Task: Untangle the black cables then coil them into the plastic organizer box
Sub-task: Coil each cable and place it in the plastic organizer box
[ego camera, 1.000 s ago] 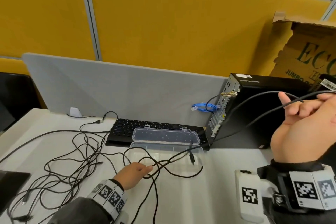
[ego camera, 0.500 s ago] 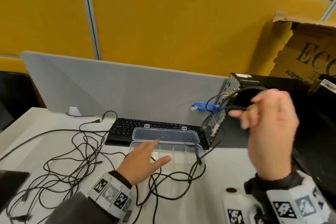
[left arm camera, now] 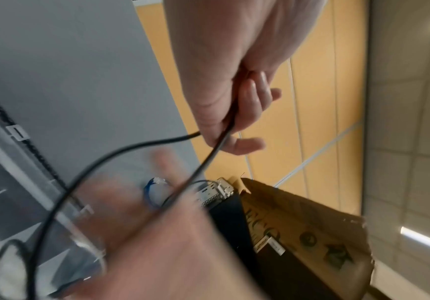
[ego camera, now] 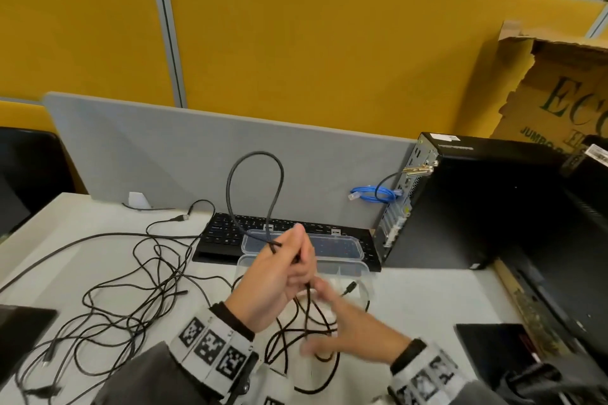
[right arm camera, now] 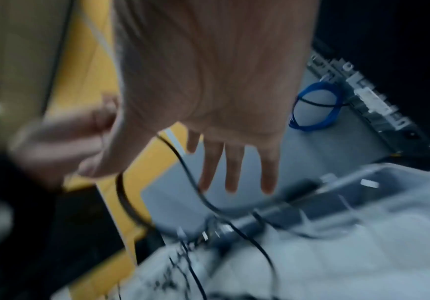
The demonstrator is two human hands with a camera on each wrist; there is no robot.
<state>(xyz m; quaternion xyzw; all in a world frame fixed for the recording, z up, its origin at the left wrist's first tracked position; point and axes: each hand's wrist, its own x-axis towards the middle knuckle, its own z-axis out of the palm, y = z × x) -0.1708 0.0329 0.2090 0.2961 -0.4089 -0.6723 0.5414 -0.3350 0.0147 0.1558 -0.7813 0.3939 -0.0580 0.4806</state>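
Black cables: one thin black round cable (ego camera: 255, 174) stands as a tall upright loop above my left hand (ego camera: 276, 276), whose fingers (left arm camera: 253, 97) are curled round both legs where they cross; loop's long axis runs vertical, tails drop down & toward me. My right hand (ego camera: 355, 325) is below & just right of the left, flat, fingers (right arm camera: 231, 170) straight & spread, holding nothing; blurred, so contact w/ the strands under it can't be told. Right hand is nearer the loose slack, so it looks best placed to feed the next turn up into the left. Clear plastic organizer box (ego camera: 357, 265), lid open, lies directly behind the hands; one plug end (ego camera: 349, 289) hangs at its front edge. Rest of the black cable tangle (ego camera: 131, 299) sprawls well left on the white surface (ego camera: 427, 293). Behind: black keyboard (ego camera: 227, 233), grey divider panel (ego camera: 148, 154), black PC tower (ego camera: 477, 207) w/ blue network cable (ego camera: 371, 194), torn brown cardboard box (ego camera: 559, 95), yellow partition wall (ego camera: 329, 36).
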